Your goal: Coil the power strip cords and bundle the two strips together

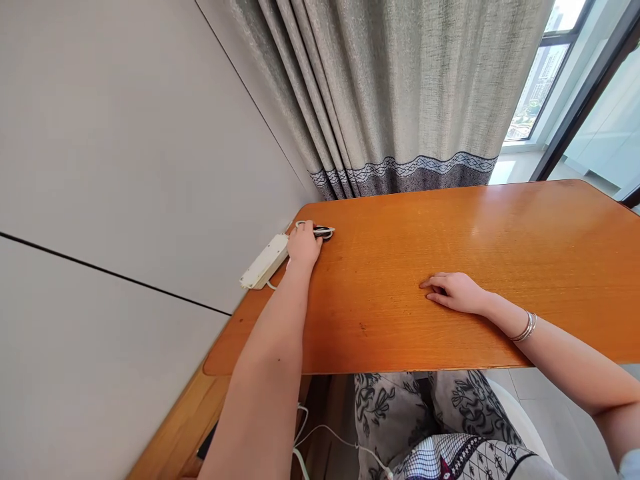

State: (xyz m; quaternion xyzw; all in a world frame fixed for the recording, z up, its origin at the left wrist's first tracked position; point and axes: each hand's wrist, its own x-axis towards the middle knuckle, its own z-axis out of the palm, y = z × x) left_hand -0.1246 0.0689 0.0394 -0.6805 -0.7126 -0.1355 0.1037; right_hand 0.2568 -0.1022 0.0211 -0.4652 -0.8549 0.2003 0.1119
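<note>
At the far left of the wooden table, my left hand (304, 244) closes over a small bundle of black and white cable (324, 232). Loops of it stick out past my fingers, and the palm hides the rest. Right beside that wrist, a white power strip (266, 261) lies along the table's left edge by the wall. My right hand (457, 291) rests on the tabletop at centre right, holding nothing, its fingers loosely stretched and the thumb a little apart.
The orange-brown wooden table (390, 267) meets a pale panelled wall (125, 133) on the left. Behind it hangs a grey curtain (400, 87), with a window (540, 73) at the right. Below the front edge, a white cable (345, 440) runs beside my lap.
</note>
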